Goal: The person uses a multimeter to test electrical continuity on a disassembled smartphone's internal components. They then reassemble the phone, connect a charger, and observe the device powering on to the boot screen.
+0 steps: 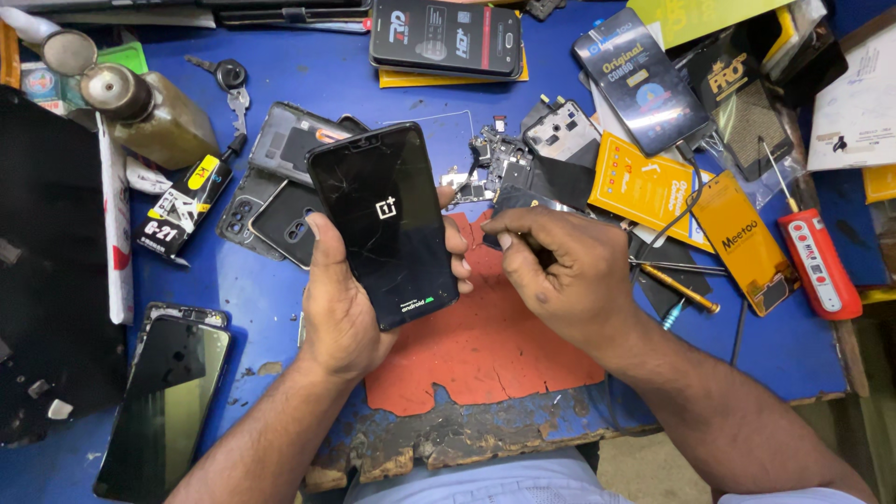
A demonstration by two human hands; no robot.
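Above worn orange mat (485, 355), left hand (341, 308) gripping glossy cracked phone (383, 224)

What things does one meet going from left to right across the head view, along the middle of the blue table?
Glue tube → phone back covers → left hand holding the black phone → right hand → orange packet → red tester screwdriver.

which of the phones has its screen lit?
The black phone held in the left hand, showing a boot logo on a cracked screen. The phone at the lower left and the wrapped one at the top edge lie dark on the blue table.
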